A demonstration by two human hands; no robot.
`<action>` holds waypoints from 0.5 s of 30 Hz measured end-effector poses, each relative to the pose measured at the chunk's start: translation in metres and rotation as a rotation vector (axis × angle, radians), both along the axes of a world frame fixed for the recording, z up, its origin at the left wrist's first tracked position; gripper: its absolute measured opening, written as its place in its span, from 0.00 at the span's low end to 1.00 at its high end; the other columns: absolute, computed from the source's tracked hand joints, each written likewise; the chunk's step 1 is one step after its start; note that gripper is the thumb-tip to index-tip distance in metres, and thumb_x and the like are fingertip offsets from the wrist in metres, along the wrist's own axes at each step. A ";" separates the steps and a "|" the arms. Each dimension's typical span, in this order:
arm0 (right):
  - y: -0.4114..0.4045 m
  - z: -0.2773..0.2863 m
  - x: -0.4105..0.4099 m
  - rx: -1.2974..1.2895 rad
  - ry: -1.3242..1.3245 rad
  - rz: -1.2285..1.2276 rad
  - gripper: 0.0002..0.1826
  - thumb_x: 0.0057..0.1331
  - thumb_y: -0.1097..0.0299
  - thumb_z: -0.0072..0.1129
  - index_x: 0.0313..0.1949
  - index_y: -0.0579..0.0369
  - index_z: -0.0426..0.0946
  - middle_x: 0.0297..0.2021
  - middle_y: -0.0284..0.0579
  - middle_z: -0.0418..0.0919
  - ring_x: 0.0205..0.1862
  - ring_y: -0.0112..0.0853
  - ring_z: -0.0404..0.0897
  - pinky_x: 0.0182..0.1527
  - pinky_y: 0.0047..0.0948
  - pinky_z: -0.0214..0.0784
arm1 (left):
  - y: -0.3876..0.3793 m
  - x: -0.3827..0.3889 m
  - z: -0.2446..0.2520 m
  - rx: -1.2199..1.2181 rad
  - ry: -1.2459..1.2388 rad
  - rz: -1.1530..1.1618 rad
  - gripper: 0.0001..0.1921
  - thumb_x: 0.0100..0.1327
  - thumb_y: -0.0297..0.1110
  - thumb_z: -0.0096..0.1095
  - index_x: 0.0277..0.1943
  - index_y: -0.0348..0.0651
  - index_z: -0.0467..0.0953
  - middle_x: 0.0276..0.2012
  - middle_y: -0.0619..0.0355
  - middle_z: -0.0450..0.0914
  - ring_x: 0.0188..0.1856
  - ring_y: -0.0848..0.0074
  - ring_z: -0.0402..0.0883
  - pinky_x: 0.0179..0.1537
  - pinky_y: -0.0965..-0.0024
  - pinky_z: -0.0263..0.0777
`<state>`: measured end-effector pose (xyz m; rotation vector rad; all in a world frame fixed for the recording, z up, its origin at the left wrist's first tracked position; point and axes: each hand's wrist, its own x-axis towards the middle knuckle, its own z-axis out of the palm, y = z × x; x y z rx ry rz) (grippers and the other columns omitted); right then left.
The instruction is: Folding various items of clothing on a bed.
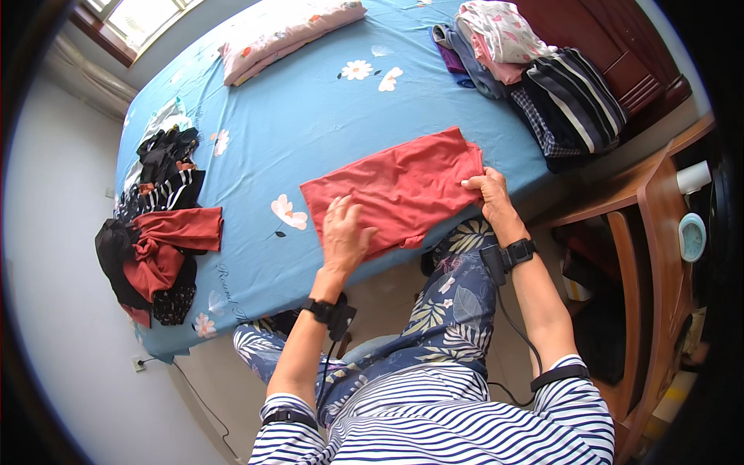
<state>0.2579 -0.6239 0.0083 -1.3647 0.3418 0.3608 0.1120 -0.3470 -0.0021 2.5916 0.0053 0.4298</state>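
Observation:
Before me a red garment lies folded into a long flat shape along the near edge of the bed. My right hand grips its right end, thumb on top and the fingers underneath. On its left part rests my left hand, palm down with the fingers spread, holding nothing. Small wrinkles run across the cloth, and a bit of it sticks out at the near edge. Both wrists wear black straps with small devices and cables.
Crumpled dark and red clothes lie in a heap at the bed's left. Folded clothes are stacked at the far right. A rolled pink floral quilt lies at the back. A wooden desk with a small clock stands to my right.

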 end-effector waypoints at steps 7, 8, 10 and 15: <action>0.099 0.040 -0.030 -0.410 -0.639 0.063 0.21 0.46 0.77 0.62 0.43 0.62 0.73 0.33 0.48 0.79 0.35 0.37 0.79 0.40 0.31 0.72 | 0.106 -0.096 -0.043 0.177 0.124 0.499 0.31 0.53 0.42 0.70 0.57 0.34 0.71 0.62 0.46 0.67 0.68 0.56 0.59 0.66 0.51 0.52; 0.120 0.047 -0.044 -0.484 -0.776 0.130 0.21 0.47 0.77 0.61 0.43 0.62 0.72 0.33 0.51 0.78 0.34 0.43 0.78 0.40 0.35 0.72 | 0.113 -0.106 -0.045 0.144 0.246 0.563 0.34 0.57 0.47 0.66 0.62 0.36 0.67 0.66 0.50 0.63 0.71 0.58 0.54 0.68 0.48 0.46; 0.160 0.054 -0.077 -0.655 -1.030 0.214 0.20 0.47 0.77 0.58 0.43 0.61 0.71 0.33 0.55 0.74 0.34 0.51 0.75 0.39 0.41 0.71 | 0.115 -0.118 -0.056 0.175 0.217 0.555 0.35 0.59 0.49 0.63 0.64 0.38 0.64 0.68 0.52 0.60 0.72 0.60 0.52 0.69 0.48 0.43; 0.213 -0.012 -0.145 -0.943 -1.153 0.606 0.24 0.48 0.75 0.60 0.47 0.57 0.70 0.35 0.52 0.71 0.38 0.46 0.75 0.40 0.43 0.70 | 0.109 -0.117 -0.066 0.186 0.208 0.543 0.37 0.62 0.53 0.56 0.69 0.41 0.57 0.72 0.57 0.51 0.74 0.64 0.44 0.71 0.49 0.33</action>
